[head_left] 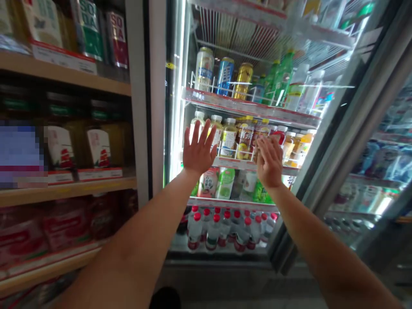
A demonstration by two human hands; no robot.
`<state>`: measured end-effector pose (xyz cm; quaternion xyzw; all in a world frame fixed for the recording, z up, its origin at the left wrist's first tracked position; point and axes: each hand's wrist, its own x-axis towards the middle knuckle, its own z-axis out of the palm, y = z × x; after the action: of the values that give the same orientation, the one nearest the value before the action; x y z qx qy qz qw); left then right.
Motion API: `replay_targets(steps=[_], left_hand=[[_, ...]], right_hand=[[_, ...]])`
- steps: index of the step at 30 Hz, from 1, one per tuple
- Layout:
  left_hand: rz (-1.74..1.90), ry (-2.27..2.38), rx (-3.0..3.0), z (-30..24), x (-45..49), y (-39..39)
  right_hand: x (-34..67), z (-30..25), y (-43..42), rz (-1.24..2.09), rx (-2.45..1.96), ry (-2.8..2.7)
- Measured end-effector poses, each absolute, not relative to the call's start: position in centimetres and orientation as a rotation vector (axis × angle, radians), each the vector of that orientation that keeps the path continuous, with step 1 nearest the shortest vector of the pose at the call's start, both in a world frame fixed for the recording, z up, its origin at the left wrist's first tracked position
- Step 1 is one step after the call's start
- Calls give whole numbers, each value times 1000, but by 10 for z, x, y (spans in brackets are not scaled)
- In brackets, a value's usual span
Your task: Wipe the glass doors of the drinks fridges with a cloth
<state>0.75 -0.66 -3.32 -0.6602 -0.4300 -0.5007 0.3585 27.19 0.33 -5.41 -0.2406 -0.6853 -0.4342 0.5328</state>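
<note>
"What does the left hand (198,152) hide?"
"Part of a white-capped bottle (199,116) behind it."
"And the right hand (270,163)?"
"I can't tell whether it holds anything; goods (383,159) well to its right are blurred."

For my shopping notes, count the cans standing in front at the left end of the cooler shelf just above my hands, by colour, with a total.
White can: 1
Blue can: 1
Gold can: 1
Total: 3
</note>
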Motion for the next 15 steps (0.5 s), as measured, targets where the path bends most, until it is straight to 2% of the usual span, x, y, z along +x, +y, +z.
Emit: replay_targets(steps=[5, 7, 11, 13, 15], left_hand=[[-1286, -1092, -1673, -34, 7, -5], [-1289, -1084, -1671, -35, 6, -5], [-1275, -1083, -1669, -35, 6, -4], [-1272, -1091, -1673, -35, 7, -4], [-1275, -1099, -1677, -34, 7, -4]], right_hand=[[272, -80, -2, -1258, -383, -2114], [280, -81, 2, -1219, -453, -2055], [296, -79, 12, -1028, -624, -1474], [299, -86, 12, -1067, -608, -1548], [306, -95, 9, -1175, -536, -1877]])
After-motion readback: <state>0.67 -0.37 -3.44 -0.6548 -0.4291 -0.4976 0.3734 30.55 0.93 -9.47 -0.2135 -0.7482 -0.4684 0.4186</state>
